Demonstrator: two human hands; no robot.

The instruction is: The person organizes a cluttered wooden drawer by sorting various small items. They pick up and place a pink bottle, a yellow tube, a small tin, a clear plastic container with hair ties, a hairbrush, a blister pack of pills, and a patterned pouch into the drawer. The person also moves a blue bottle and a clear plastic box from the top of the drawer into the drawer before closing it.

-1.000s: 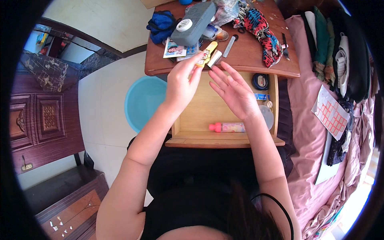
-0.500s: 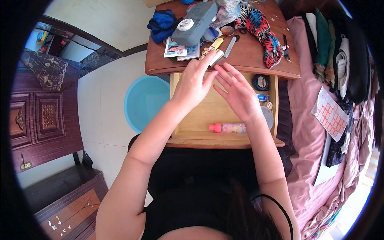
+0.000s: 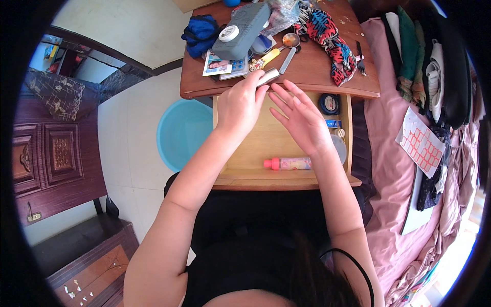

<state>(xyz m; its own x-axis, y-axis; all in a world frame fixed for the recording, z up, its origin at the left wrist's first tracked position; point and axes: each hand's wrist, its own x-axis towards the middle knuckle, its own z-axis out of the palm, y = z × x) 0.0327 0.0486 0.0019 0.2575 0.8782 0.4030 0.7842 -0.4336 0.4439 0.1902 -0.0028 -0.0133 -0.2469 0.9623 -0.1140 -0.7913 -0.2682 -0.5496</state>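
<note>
My left hand [image 3: 239, 106] is at the front edge of the brown tabletop [image 3: 353, 82], index finger and thumb closed around the near end of a small pale, silvery cylinder [image 3: 268, 77]. Its exact kind I cannot make out. Just to the right, my right hand [image 3: 302, 117] hovers above the pulled-out drawer [image 3: 245, 148], fingers apart and nothing in it. Beyond the cylinder lie a yellow cartoon-patterned item [image 3: 265, 59] and a flat grey strip [image 3: 288, 60]. In the drawer, a bottle with a pink cap [image 3: 289, 163] lies on its side, partly behind my right forearm.
A grey case [image 3: 243, 30], blue pouch [image 3: 200, 35], metal spoon [image 3: 290, 40] and patterned cloth [image 3: 332, 46] crowd the tabletop. The drawer's right side holds a dark round container [image 3: 329, 104]. A light-blue basin [image 3: 176, 135] stands left on the floor; a pink-covered bed [image 3: 383, 204] is right.
My left index finger has drawn back and bent, closing with the thumb on the small cylinder. My right hand stays spread over the drawer. The view has shifted slightly.
</note>
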